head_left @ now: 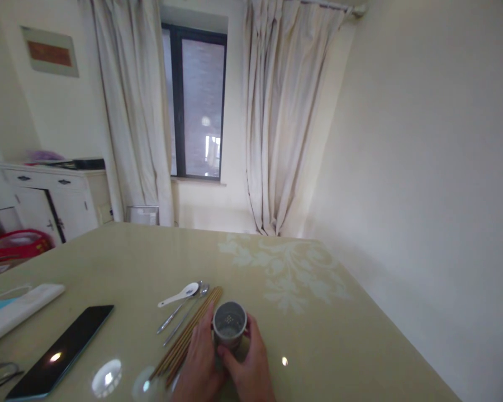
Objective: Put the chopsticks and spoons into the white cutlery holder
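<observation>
Both hands are wrapped around a grey utensil holder [229,321], a round open cup with small holes in its bottom. My left hand [202,357] grips its left side, and my right hand [251,363] has the right side, thumb across the near face. Looking down into the cup, I see nothing inside it. A bundle of wooden chopsticks [186,340] lies slantwise on the table, partly behind my left hand. Left of the chopsticks are a white spoon [180,294] with a blue mark and metal spoons [184,318] with long handles.
A black phone or tablet [62,354] lies on the glossy table [142,257], beside a white box-like object [20,312] and eyeglasses [0,373] at the left edge. A wall [423,195] runs along the right; a white cabinet [75,201] stands beyond the table.
</observation>
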### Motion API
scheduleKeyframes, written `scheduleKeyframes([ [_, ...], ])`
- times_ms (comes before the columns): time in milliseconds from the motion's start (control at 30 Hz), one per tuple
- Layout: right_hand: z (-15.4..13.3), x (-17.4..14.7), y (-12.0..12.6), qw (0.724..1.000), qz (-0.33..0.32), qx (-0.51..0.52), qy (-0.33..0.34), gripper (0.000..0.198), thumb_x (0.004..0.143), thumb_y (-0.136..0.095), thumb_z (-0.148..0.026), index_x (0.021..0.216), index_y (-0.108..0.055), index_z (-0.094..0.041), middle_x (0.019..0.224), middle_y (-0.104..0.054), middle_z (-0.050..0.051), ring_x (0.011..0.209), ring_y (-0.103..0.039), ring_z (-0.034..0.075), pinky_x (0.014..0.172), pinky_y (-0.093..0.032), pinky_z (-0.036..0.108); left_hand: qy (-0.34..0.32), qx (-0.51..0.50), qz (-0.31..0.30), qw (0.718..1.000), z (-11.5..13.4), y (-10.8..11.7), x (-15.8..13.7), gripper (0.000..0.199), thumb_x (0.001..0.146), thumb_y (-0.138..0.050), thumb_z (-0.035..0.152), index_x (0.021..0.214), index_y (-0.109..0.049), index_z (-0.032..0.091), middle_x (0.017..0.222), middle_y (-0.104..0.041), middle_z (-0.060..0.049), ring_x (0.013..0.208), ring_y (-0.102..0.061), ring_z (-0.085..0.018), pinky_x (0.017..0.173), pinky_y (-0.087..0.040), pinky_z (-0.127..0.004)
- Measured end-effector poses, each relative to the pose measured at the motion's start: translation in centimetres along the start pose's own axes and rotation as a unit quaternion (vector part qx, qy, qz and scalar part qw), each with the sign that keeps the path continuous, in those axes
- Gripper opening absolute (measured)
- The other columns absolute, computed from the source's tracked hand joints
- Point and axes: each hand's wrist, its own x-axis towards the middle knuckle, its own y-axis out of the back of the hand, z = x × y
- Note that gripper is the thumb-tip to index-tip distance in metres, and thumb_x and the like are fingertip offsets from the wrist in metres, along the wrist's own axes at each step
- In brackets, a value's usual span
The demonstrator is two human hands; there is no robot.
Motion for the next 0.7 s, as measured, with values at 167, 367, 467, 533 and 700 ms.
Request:
scheduleKeyframes([
  [167, -2.2, 1.9, 1.3, 0.999, 0.029, -0.035, -0.001, 0.067, 0.074, -0.085, -0.038, 0.134, -0.063, -0.018, 0.127, -0.076, 0.016, 0.118, -0.072, 0.036, 0.105, -0.057, 0.048, 0.007, 0.05, -0.185, 0.981, -0.5, 4.7, 3.5, 0.094, 0.073, -0.059, 0.014, 0.164, -0.039, 0.027, 0.159, -0.057, -0.01, 0.145, -0.054, -0.031, 0.118, -0.047, -0.048],
  [367, -2.5, 3.4, 2.2, 0.999, 0.018, -0.024, 0.025, 0.058, 0.076, -0.083, -0.037, 0.128, -0.065, -0.017, 0.124, -0.077, 0.015, 0.113, -0.073, 0.033, 0.103, -0.056, 0.047, 0.065, 0.236, -0.173, 0.954, -0.7, 6.2, 4.7, 0.048, 0.093, -0.046, 0.019, 0.134, -0.071, 0.022, 0.145, -0.067, -0.012, 0.136, -0.058, -0.032, 0.113, -0.045, -0.049],
  [467, -2.7, 3.4, 2.3, 1.0, 0.001, -0.013, 0.027, 0.057, 0.079, -0.081, -0.037, 0.129, -0.063, -0.017, 0.123, -0.077, 0.015, 0.112, -0.074, 0.032, 0.1, -0.057, 0.046, 0.067, 0.262, -0.157, 0.95, -1.1, 5.8, 5.0, 0.047, 0.096, -0.048, 0.027, 0.138, -0.07, 0.021, 0.156, -0.059, -0.014, 0.141, -0.054, -0.035, 0.115, -0.042, -0.051],
  [533, -2.7, 3.4, 2.4, 1.0, -0.003, -0.012, 0.029, 0.057, 0.079, -0.081, -0.037, 0.129, -0.063, -0.017, 0.123, -0.077, 0.015, 0.112, -0.074, 0.032, 0.1, -0.057, 0.046, 0.076, 0.271, -0.142, 0.949, -1.7, 5.6, 5.6, 0.055, 0.094, -0.054, 0.037, 0.147, -0.063, 0.022, 0.165, -0.049, -0.014, 0.149, -0.047, -0.037, 0.122, -0.034, -0.054],
  [700, -2.8, 3.4, 2.6, 0.999, -0.012, -0.01, 0.036, 0.058, 0.08, -0.081, -0.034, 0.132, -0.062, -0.018, 0.125, -0.077, 0.015, 0.115, -0.073, 0.031, 0.102, -0.056, 0.047, 0.104, 0.263, -0.187, 0.941, -3.6, 5.6, 6.8, 0.085, 0.088, -0.056, 0.069, 0.161, -0.047, 0.025, 0.173, -0.038, -0.012, 0.161, -0.03, -0.038, 0.132, -0.012, -0.059],
])
